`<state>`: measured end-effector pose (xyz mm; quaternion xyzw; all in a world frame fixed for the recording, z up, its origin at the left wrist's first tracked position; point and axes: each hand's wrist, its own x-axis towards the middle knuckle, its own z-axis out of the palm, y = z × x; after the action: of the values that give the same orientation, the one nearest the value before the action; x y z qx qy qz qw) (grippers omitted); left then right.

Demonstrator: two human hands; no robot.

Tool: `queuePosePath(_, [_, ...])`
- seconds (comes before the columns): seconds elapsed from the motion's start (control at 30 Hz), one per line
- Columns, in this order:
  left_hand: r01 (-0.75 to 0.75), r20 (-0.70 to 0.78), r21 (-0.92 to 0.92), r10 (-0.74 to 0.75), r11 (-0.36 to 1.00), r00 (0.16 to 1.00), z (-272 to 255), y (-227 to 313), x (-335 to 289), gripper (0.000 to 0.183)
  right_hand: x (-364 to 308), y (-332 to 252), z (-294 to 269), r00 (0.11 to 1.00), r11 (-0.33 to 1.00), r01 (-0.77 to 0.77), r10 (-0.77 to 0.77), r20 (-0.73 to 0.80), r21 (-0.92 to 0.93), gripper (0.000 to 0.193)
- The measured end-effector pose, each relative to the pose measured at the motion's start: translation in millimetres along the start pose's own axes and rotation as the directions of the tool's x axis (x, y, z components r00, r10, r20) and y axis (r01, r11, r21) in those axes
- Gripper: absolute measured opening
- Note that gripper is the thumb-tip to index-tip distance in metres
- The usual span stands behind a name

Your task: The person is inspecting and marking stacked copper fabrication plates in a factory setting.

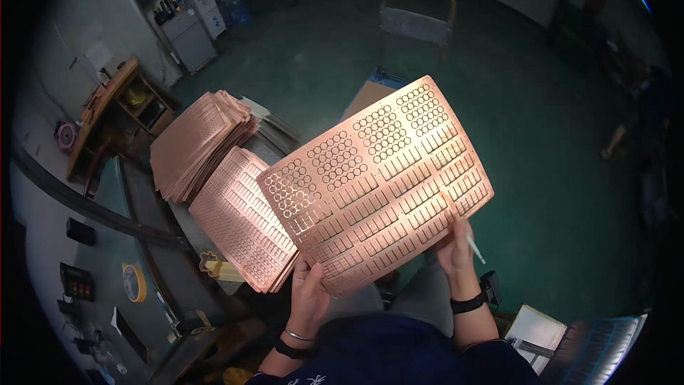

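A large copper-coloured sheet (377, 189), patterned with rows of rings and narrow rectangular outlines, is tilted up in front of my body. Its lower left corner is gripped by my left hand (310, 296), thumb on the face. My right hand (456, 249) holds the lower right edge, with a finger lying on the patterned face. From that same hand a thin white pen-like stick (476, 249) sticks out. Just left of the held sheet lies a stack of similar patterned copper sheets (239, 224), partly covered by it.
Another, taller pile of copper sheets (199, 142) sits behind the first stack. A roll of yellow tape (133, 282) rests at the left. Ahead stands a hand trolley (417, 23) on the green floor. A white cabinet (189, 39) is at the far left wall.
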<state>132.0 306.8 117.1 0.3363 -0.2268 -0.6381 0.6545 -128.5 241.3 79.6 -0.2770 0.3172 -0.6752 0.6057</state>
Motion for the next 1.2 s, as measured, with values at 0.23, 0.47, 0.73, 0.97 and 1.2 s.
queuePosePath(0.23, [0.045, 0.027, 0.117, -0.048, 0.992, 0.998, -35, 12, -11, 0.047, 17, -84, -37, 0.994, 0.960, 0.058, -0.082, -0.077, -0.274, 0.048])
queuePosePath(0.47, [0.068, 0.032, 0.175, -0.075, 0.982, 0.997, -34, 6, -18, 0.041, -6, -99, -26, 0.989, 0.833, 0.109, -0.144, -0.023, -0.542, 0.025])
queuePosePath(0.73, [0.080, -0.008, 0.233, -0.080, 0.969, 0.997, -35, 7, -13, 0.047, -7, -97, -24, 0.981, 0.814, 0.107, -0.180, -0.073, -0.571, 0.028])
queuePosePath(0.97, [0.071, -0.001, 0.332, -0.075, 0.940, 0.997, -33, 9, -10, 0.049, -8, -95, -16, 0.969, 0.853, 0.107, -0.204, -0.137, -0.511, 0.030])
queuePosePath(1.2, [0.007, 0.017, 0.310, -0.013, 0.951, 1.000, -38, 13, -3, 0.037, -5, -89, -21, 0.981, 0.866, 0.088, -0.160, -0.107, -0.492, 0.028])
